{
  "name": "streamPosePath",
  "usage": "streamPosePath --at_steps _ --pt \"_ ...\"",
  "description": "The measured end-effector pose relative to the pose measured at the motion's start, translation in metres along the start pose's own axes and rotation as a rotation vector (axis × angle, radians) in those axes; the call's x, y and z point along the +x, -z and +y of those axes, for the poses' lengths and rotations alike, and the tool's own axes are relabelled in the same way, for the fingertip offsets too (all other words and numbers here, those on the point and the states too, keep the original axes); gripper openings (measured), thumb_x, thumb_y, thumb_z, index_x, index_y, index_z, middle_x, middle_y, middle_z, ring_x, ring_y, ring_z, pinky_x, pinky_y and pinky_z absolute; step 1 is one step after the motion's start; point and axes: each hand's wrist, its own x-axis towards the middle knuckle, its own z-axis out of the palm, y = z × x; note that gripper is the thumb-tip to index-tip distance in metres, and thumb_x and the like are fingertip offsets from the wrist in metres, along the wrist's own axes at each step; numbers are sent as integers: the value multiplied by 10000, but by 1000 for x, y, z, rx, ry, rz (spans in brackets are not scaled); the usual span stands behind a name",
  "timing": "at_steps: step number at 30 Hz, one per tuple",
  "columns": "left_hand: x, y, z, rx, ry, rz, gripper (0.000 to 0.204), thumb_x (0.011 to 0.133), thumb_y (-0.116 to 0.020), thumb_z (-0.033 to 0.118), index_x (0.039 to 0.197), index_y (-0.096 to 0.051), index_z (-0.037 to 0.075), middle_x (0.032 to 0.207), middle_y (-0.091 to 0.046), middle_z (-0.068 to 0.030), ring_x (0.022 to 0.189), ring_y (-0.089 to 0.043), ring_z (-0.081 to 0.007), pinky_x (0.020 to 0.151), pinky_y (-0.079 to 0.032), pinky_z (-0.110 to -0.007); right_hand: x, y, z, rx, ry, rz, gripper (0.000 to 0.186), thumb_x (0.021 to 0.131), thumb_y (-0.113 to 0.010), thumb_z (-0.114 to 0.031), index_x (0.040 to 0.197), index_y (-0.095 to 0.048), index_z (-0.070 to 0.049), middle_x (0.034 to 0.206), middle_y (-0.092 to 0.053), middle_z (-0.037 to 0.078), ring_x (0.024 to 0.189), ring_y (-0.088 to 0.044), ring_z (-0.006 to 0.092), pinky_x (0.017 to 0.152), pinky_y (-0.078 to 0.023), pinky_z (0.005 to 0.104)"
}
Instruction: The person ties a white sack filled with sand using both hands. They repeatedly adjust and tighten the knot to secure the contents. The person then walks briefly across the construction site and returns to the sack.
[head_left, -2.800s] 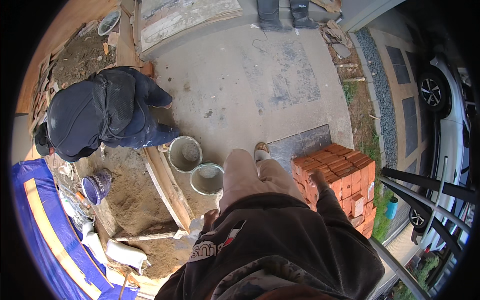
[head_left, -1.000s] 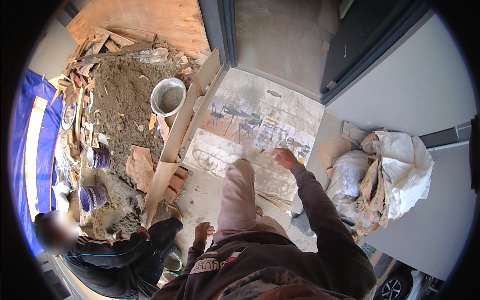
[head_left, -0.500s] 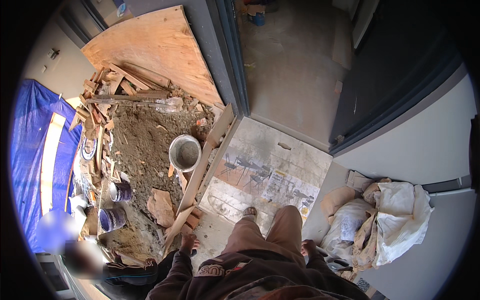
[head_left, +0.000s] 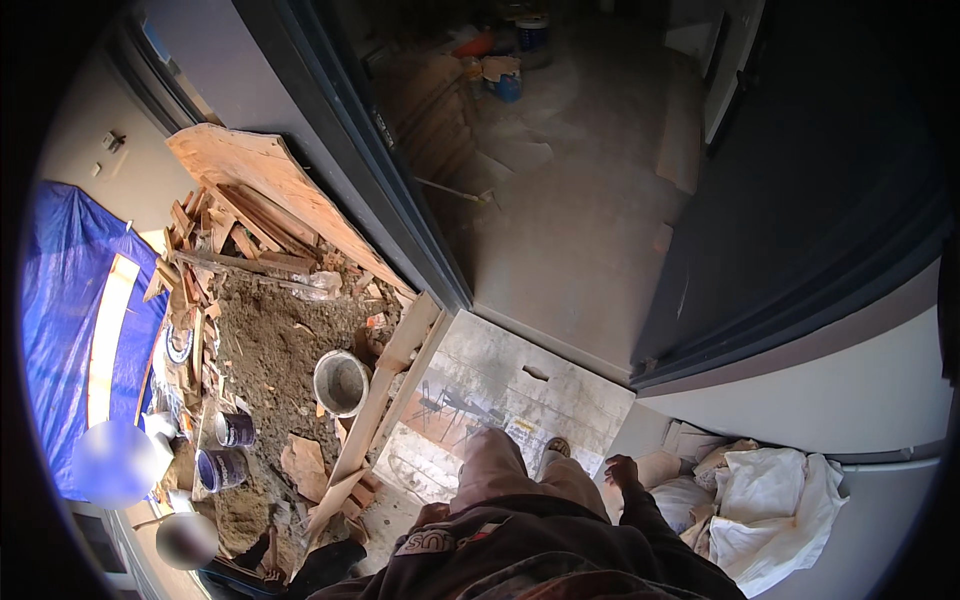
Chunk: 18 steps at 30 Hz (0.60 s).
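Observation:
My right hand [head_left: 624, 474] hangs beside my right thigh with its fingers loosely apart. It holds nothing and is nearest to a pile of white and brown sacks [head_left: 775, 500] by the wall. My left hand [head_left: 432, 513] is partly covered by my dark sleeve, close to my left thigh; its fingers are hidden. Below me lies a flat printed sheet of cardboard [head_left: 585, 410], dirty with grey dust, and my sandalled foot [head_left: 558, 447] is on it. A long wooden plank [head_left: 385, 385] runs along the sheet's left side.
Ahead, a dark door frame [head_left: 375, 130] opens onto a dusty floor [head_left: 580, 240]. To the left lie a heap of sand [head_left: 262, 325], a bucket of grey mix [head_left: 341, 384], dark buckets [head_left: 222, 468], wood scraps [head_left: 255, 225] and a blue tarp [head_left: 70, 280]. A co-worker's hand [head_left: 272, 572] shows lower left.
I have moved toward the doorway, and the other foot is now forward. My left hand has swung back toward my thigh; my right hand has come forward a little.

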Motion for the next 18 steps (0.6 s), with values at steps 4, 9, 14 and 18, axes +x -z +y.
streamPosePath --at_steps 4,9,14,18 --pt "62 -33 19 -375 402 -56 293 862 -596 347 982 -665 89 967 -688 -111 861 -679 -268 764 -544 -412 72 27 -132 -242 166 17 227 757 -593 44 947 -692 -30 666 -668 123 510 -653 199 450 -514 333" --pt "74 9 -17 -115 468 -176 333 858 -575 409 997 -683 127 1044 -678 -88 934 -674 -249 832 -539 -420 146 19 -233 -242 268 -27 238 776 -569 -24 993 -667 -17 714 -662 127 565 -646 203 492 -514 331" --pt "148 136 -5 -1017 813 757 236 858 -618 100 1073 -603 3 782 -639 -81 711 -675 -206 514 -507 -298 172 11 -269 -141 53 -46 211 814 -541 -28 991 -656 -25 698 -648 130 502 -614 210 419 -485 345" --pt "215 334 54 -411 402 1205 472 941 -596 283 1290 -496 -19 1193 -508 -200 1101 -555 -313 894 -479 -399 165 8 -254 -102 -163 -2 210 825 -515 1 976 -658 -25 679 -644 139 500 -624 239 405 -488 360"
